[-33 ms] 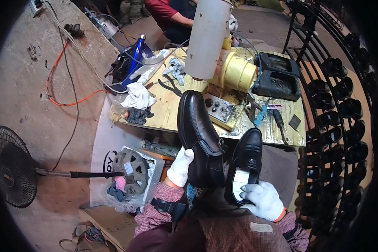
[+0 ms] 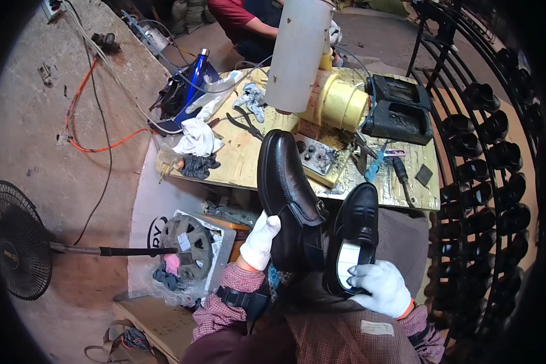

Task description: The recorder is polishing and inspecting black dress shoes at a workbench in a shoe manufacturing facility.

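Note:
My left hand (image 2: pixel 262 242), in a white glove, grips a dark leather shoe (image 2: pixel 281 182) near its heel. That shoe is tilted on its side, toe pointing away from me, with a strap and small buckle on its upper. To its right, a black loafer (image 2: pixel 359 215) points its toe away too, and its white insole (image 2: pixel 348 259) shows. My right hand (image 2: pixel 383 287), gloved in white, holds this loafer by the heel, fingertips over the opening's edge. Both shoes are above my lap, just short of the workbench (image 2: pixel 236 176).
A yellow machine (image 2: pixel 337 102) with a grey cylinder (image 2: pixel 300 54) stands on the bench. Around it lie pliers (image 2: pixel 246 124), rags (image 2: pixel 198 138) and a screwdriver (image 2: pixel 403 176). Shoe racks (image 2: pixel 467 200) line the right side. At left are a fan (image 2: pixel 15 239) and cables. Another person (image 2: pixel 242 27) sits beyond.

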`<state>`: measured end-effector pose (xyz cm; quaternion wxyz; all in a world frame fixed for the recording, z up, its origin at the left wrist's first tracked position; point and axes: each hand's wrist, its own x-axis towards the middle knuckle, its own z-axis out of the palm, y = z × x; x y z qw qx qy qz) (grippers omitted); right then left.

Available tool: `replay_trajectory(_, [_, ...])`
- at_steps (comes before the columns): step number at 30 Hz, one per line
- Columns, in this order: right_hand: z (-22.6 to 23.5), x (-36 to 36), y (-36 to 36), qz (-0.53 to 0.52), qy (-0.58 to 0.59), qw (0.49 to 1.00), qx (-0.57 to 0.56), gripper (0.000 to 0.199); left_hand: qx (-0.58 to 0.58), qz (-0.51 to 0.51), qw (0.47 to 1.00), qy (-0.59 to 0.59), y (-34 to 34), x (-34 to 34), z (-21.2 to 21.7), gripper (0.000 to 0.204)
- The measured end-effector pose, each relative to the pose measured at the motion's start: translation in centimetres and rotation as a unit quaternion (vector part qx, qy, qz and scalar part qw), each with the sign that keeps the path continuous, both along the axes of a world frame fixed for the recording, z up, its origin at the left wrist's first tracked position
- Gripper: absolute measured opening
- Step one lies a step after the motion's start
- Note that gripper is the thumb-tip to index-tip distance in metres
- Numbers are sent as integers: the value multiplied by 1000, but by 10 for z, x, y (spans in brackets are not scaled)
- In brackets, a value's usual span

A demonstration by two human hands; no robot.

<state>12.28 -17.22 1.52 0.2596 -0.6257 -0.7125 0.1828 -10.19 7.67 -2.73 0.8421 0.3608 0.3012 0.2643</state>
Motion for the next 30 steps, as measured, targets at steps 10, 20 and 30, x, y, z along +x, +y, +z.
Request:
replay_trajectory(10, [53,11,-37,-77,67,994,28,48,67,-19,997,46,-7,12,33,78])
replay_trajectory(20, [18,75,-25,-48,89,995,-9,54,-255,-119,959,-18,-31,-8,42,48])
replay_trajectory(30, [-55,133,81,-396,-244,885,-13,55,-204,-229,951,24,-59,28,67,55])
